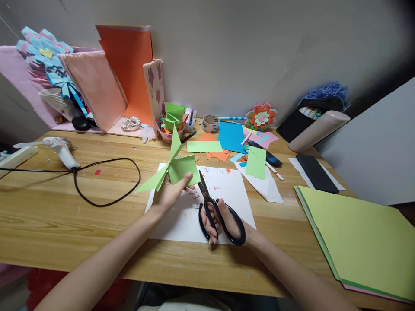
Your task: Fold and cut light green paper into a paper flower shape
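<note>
Between the thumb and fingers of my left hand is a folded light green paper bow, with pointed ends sticking up and to the lower left and a squarish flap to the right. My right hand grips black-handled scissors, fingers through the loops. Their blades look nearly closed and point up, just right of the flap's edge; whether they touch the paper I cannot tell. Beneath both hands lies a white sheet with red and orange marks.
Behind are a green paper strip, a blue sheet, a tape roll and a paper flower. A green rectangle and a black phone lie right, beyond stacked coloured paper. A glue gun with looped cable sits left.
</note>
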A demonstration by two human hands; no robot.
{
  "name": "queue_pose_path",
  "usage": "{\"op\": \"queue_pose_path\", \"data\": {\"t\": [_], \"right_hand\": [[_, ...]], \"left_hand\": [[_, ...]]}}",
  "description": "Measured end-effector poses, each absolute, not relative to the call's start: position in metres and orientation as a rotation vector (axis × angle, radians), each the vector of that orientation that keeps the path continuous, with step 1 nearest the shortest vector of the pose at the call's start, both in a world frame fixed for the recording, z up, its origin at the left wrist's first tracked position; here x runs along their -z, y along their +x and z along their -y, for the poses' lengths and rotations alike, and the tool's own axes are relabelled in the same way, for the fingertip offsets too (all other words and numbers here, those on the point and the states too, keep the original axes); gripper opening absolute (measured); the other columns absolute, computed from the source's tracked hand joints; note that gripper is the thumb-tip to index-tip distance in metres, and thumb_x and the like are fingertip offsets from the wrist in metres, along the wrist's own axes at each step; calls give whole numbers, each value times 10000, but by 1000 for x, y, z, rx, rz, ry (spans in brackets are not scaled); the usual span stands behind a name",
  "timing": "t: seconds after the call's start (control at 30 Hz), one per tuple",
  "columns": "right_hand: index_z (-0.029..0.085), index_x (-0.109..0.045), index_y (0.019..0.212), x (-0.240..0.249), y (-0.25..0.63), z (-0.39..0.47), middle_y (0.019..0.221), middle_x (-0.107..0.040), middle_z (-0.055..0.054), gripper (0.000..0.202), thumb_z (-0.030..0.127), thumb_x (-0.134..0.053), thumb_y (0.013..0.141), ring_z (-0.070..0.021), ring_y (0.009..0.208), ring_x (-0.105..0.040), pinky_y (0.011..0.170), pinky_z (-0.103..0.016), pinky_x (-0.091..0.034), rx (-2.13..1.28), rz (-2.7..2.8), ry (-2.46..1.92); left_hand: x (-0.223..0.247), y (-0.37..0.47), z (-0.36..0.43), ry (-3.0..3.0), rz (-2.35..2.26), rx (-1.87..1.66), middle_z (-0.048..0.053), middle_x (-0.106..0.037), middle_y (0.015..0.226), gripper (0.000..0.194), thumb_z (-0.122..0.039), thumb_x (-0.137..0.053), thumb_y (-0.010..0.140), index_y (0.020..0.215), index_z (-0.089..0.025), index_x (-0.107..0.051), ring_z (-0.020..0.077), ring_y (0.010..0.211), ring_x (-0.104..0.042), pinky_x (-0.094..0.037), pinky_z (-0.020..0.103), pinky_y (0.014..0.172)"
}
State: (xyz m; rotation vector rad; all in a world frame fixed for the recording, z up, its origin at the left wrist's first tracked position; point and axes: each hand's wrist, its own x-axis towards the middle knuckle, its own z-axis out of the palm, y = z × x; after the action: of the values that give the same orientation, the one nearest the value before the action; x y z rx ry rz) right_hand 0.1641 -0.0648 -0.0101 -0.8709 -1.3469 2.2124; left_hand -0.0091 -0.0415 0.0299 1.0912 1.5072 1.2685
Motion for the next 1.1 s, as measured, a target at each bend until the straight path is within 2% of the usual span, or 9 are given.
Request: {"op": "queue_pose_path", "data": {"t": [0.27, 0.43, 0.63, 0.73, 0.87, 0.97, 1.1], "right_hand": [[173, -462, 735, 10, 162, 67, 439, -429, 67, 717, 851, -256, 631, -84, 343, -445, 408, -224, -428, -2167, 1354, -899], [176, -449, 732, 12, 161, 70, 441, -426, 67, 674, 824, -274, 666, -84, 343, -460, 356, -179, -369, -2041, 1444, -972], [181, -425, 686, 8, 161, 72, 436, -400, 71, 599, 772, -335, 711, -67, 329, -419, 340, -167, -347, -1863, 1582, -1060], [187, -414, 687, 7, 162, 71, 444, -394, 73, 584, 768, -359, 705, -65, 322, -404, 326, -169, -340, -1851, 1606, -1091], [183, -432, 715, 5, 159, 67, 450, -412, 63, 636, 800, -280, 692, -72, 341, -412, 351, -181, -360, -1818, 1673, -1053], [180, -439, 718, 1, 152, 63, 448, -439, 50, 653, 795, -222, 712, -84, 359, -452, 381, -189, -380, -1796, 1686, -1049], [183, -431, 701, -2, 142, 57, 436, -442, 53, 601, 763, -274, 740, -89, 356, -466, 373, -184, -368, -1776, 1685, -1108]], "left_hand": [[-31, -8, 40, 1053, -1466, -1279, 47, -689, 660, 292, -390, -683, 684, 799, -131, -612, 163, 551, -655, -500, 220, 533], [-34, -6, 40, 994, -1462, -1315, 41, -693, 700, 297, -380, -704, 654, 800, -140, -609, 154, 527, -652, -491, 211, 512], [-34, -6, 38, 935, -1487, -1314, 16, -659, 605, 305, -370, -724, 626, 767, -135, -590, 158, 525, -656, -496, 210, 518], [-33, -9, 37, 907, -1438, -1319, 30, -672, 661, 353, -379, -737, 607, 806, -128, -588, 158, 527, -658, -503, 215, 514], [-33, -11, 37, 856, -1382, -1307, 47, -684, 768, 412, -355, -750, 598, 893, -128, -575, 148, 535, -657, -509, 211, 501], [-33, -13, 37, 841, -1387, -1291, 60, -676, 766, 420, -347, -743, 614, 913, -113, -564, 151, 554, -660, -511, 208, 504], [-32, -18, 34, 851, -1357, -1319, 52, -668, 745, 423, -360, -737, 616, 916, -117, -563, 161, 572, -664, -504, 211, 504]]}}
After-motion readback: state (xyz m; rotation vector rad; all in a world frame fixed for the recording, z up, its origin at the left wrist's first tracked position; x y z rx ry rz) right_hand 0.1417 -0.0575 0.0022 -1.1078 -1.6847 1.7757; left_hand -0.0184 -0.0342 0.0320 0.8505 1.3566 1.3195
